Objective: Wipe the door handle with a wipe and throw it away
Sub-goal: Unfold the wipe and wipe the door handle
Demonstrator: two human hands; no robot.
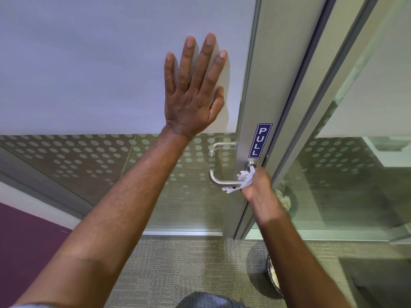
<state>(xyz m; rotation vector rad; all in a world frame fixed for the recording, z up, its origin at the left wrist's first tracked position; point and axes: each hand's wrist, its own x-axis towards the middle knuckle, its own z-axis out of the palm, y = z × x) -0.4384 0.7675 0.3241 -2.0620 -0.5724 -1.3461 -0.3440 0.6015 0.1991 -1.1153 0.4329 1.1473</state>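
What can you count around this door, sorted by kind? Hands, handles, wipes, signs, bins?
Hands: 2, the left hand flat on the door, the right hand in a grip on the wipe
Door handles: 1
Wipes: 1
PULL signs: 1
Bins: 1, partly hidden by the arm
Total: 6

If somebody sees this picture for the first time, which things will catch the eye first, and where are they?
First comes the left hand, spread flat against the frosted panel of the door near the picture's centre. Lower right, the right hand presses a crumpled white wipe onto the metal door handle. Just above the handle, a blue PULL sign stands on the door frame.
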